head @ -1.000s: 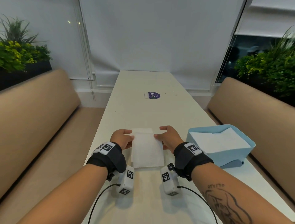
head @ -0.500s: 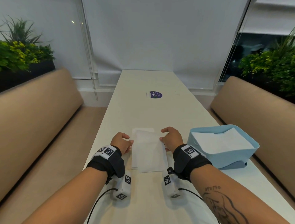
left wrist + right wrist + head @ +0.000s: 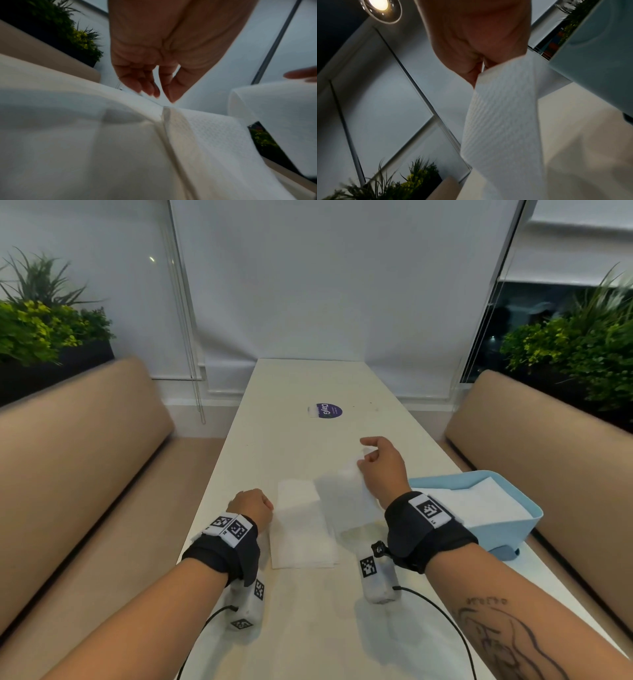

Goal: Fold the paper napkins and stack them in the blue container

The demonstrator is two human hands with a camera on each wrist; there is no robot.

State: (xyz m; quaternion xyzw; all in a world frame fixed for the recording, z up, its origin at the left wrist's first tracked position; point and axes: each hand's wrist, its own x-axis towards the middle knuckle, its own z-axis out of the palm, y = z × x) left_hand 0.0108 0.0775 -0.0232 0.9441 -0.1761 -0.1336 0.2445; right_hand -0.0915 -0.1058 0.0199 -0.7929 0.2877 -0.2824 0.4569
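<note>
A folded paper napkin (image 3: 346,501) hangs in the air above the table (image 3: 308,628), pinched at its far end between the thumb and fingers of the person's right hand (image 3: 383,470). The sheet droops back toward the wrist. Seen from the right wrist, the napkin (image 3: 501,121) trails down from the clamped fingertips of that hand (image 3: 476,33), with the blue container (image 3: 599,54) close on the right.

Just left of it, a stack of napkins (image 3: 301,535) lies flat on the table. The left hand (image 3: 251,506) sits at the stack's left edge. In the left wrist view its fingers (image 3: 147,86) are loosely curled and grasp nothing, tips pointing down at the paper (image 3: 214,135). Whether they touch it cannot be told through the blur.

The blue container (image 3: 507,534) stands at the table's right edge, beside the right wrist, with white folded napkins (image 3: 479,501) already inside. A round purple sticker (image 3: 329,410) marks the tabletop farther off, and tan benches (image 3: 68,474) flank the table.
</note>
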